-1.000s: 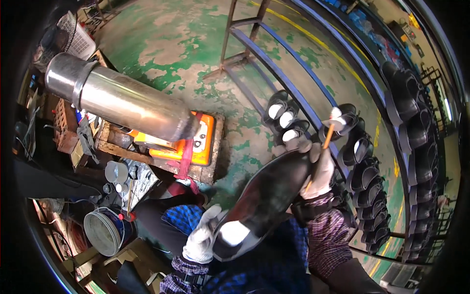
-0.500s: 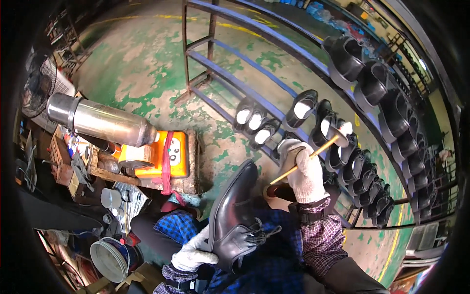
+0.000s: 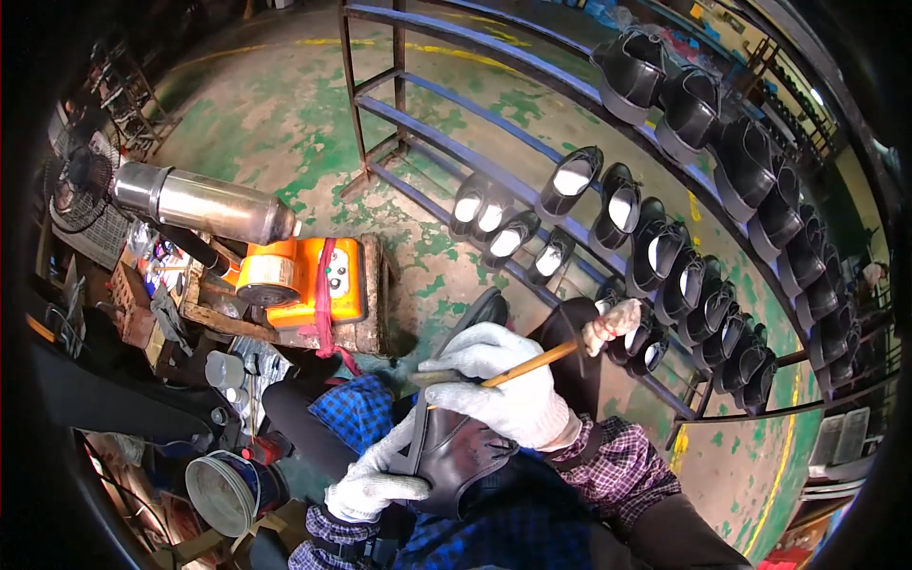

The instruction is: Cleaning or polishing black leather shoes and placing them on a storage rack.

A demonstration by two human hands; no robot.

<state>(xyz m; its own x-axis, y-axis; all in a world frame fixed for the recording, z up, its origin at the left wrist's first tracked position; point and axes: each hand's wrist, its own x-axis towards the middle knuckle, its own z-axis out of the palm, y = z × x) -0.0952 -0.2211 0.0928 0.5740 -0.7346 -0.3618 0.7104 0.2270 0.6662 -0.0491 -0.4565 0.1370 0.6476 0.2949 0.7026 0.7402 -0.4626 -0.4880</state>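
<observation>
The rack (image 3: 532, 114) of black shoes stands ahead on the green floor. On my lap lies a black shoe (image 3: 456, 446), my left hand (image 3: 375, 480) closed around its side. My right hand's (image 3: 503, 385) grip is shut tight on a brush (image 3: 532, 361) over the shoe's toe.

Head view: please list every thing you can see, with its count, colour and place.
black shoe: one, on the lap, held.
brush: one, wooden handle, tip on the shoe.
shoes on rack: many, black, right side.
rack: one, blue metal, on the green floor.
metal cylinder: one, silver, left.
orange machine: one, left of centre.
bucket: one, lower left.
fan: one, far left.
left hand: white glove, under the shoe.
right hand: white glove, holding the brush.
</observation>
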